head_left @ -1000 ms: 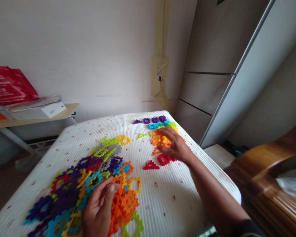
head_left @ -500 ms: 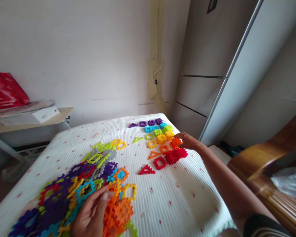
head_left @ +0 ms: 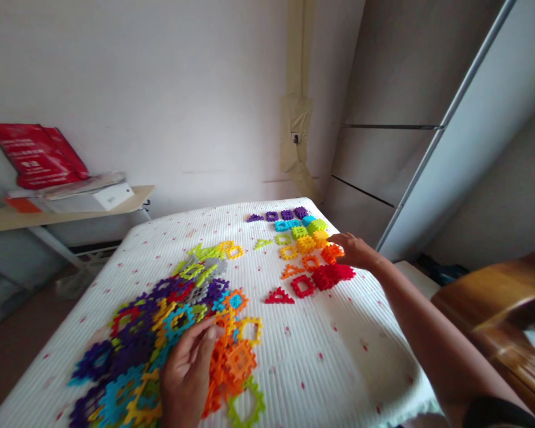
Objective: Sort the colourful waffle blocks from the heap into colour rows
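A loose heap of colourful interlocking plastic tiles (head_left: pixel 160 321) lies on a white ribbed cover with red specks (head_left: pixel 321 356). My left hand (head_left: pixel 187 374) rests flat on the heap, fingers stretched beside orange tiles (head_left: pixel 234 362). Farther back, sorted tiles sit in small groups by colour: purple (head_left: pixel 288 214), cyan (head_left: pixel 285 225), green (head_left: pixel 314 226), yellow (head_left: pixel 305 244), orange (head_left: pixel 330 253) and red (head_left: pixel 332 276). My right hand (head_left: pixel 355 249) reaches to the orange group, its fingertips at those tiles. A red triangle (head_left: pixel 279 296) lies apart in front.
A side table (head_left: pixel 62 214) at the left carries a red bag (head_left: pixel 38 156) and a white box. A wooden piece of furniture (head_left: pixel 494 297) stands at the right. Beyond the far right corner is a grey sliding door (head_left: pixel 428 172).
My right hand moved from over the orange and red tiles to the right side of the sorted groups. The left hand stayed on the heap.
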### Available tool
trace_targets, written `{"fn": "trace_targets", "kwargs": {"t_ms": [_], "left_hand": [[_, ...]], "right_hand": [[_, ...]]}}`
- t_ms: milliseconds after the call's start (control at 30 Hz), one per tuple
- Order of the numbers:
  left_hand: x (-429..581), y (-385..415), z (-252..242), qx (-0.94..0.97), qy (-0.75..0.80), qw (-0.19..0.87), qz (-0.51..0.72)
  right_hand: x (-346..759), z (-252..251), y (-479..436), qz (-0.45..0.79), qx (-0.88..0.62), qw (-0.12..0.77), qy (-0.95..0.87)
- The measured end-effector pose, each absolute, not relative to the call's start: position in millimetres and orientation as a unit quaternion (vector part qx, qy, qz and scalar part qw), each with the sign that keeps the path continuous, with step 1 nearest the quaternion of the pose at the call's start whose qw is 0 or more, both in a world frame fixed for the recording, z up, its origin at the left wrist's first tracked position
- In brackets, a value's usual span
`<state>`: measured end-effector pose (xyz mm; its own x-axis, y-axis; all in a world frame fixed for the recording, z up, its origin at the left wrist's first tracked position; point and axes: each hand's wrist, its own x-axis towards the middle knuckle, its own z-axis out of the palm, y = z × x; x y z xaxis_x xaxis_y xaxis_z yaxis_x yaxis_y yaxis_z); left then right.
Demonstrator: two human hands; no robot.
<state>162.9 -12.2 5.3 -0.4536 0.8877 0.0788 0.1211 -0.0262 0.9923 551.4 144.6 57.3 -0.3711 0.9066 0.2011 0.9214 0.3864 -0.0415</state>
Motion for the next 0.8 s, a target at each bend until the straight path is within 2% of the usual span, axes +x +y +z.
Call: {"fn": "trace_targets", "kwargs": {"t_ms": [133,233,300,400,567,667,800], "left_hand": [[166,-15,9,0.440,0.600,0.299,0.598],[168,-18,11,0.446,0.594,0.279,0.608],[168,-19,10,0.442,0.589,0.269,0.621],[167,-21,10,0.432,0.583,0.262,0.637],[166,-22,12,0.429,0.580,0.265,0.640],[166,-21,13,0.436,0.579,0.268,0.634],[167,-19,14,0.440,0.579,0.274,0.630]], "right_hand": [[518,78,112,-0.083,-0.468,0.241,-0.846],[473,81,84,-0.014,-0.392,0.331,-0.858],[440,74,69,0.047,-0.355,0.315,-0.879],[398,58,55,0.103,-0.325,0.243,-0.908],[361,42,44,0.115,-0.333,0.129,-0.927],[352,41,45,0.099,-0.361,0.110,-0.921],[340,41,63,0.074,-0.384,0.130,-0.911]]}}
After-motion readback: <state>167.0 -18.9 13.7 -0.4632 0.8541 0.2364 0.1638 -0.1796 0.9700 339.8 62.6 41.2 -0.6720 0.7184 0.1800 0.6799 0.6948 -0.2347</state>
